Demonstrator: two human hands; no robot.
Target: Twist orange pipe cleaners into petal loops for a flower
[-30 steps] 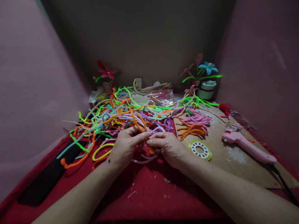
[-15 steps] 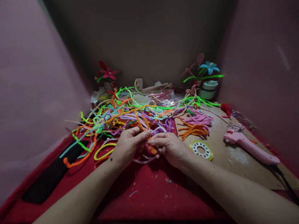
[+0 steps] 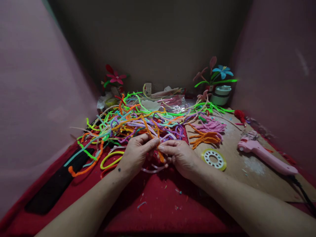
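Note:
An orange pipe cleaner [image 3: 146, 126] is pinched between my two hands over the front of the table. My left hand [image 3: 140, 147] is closed on it, thumb on top, while two orange ends stick up beyond the fingers. Close beside it, my right hand [image 3: 179, 155] pinches the same pipe cleaner with thumb and forefinger; a bent orange part hangs below the fingertips. Behind the hands spreads a tangled heap of coloured pipe cleaners [image 3: 128, 123]. A bundle of orange pipe cleaners [image 3: 205, 138] lies to the right of my right hand.
A brown board [image 3: 234, 177] on the right carries a tape roll [image 3: 213, 159], a pink glue gun [image 3: 269, 156] and pink pipe cleaners [image 3: 213, 124]. A black strip-like thing [image 3: 49, 189] lies left on the red cloth [image 3: 158, 210]. Pipe-cleaner flowers [image 3: 222, 70] and a pale jar [image 3: 221, 95] stand behind.
The view has shifted very slightly. Both hands stay together on the orange pipe cleaner, with only small finger movement and a slight change in the angle of its upper ends.

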